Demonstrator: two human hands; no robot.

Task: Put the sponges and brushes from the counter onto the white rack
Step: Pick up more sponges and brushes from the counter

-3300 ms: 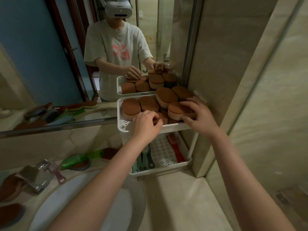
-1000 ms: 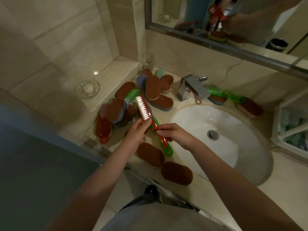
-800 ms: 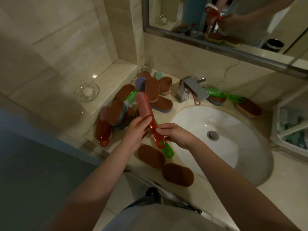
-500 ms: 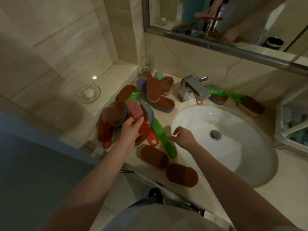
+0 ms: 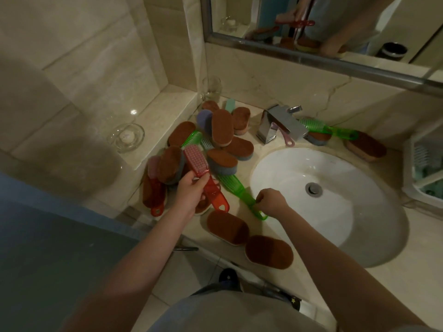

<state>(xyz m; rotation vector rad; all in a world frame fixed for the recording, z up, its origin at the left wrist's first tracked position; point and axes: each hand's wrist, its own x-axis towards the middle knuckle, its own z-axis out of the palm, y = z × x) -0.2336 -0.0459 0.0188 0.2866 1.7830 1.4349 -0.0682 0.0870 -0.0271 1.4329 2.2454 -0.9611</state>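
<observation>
Gripping one red brush at its neck, the left hand has fingers and thumb curled round it, bristles up, held over the heap of sponges at the left end of the counter. The right hand pinches the handle of one green brush, which lies flat on the counter between the heap and the sink basin. The heap holds at least eight brown-topped sponges; the exact count is hard to tell where they overlap. It also holds a second red brush at its left edge and a second green brush. Two more sponges lie side by side at the front edge: the nearer sponge and the front sponge. Behind the one faucet a third green brush rests across another sponge, and a lone sponge sits further right. The white rack stands at the far right, well apart from both hands.
</observation>
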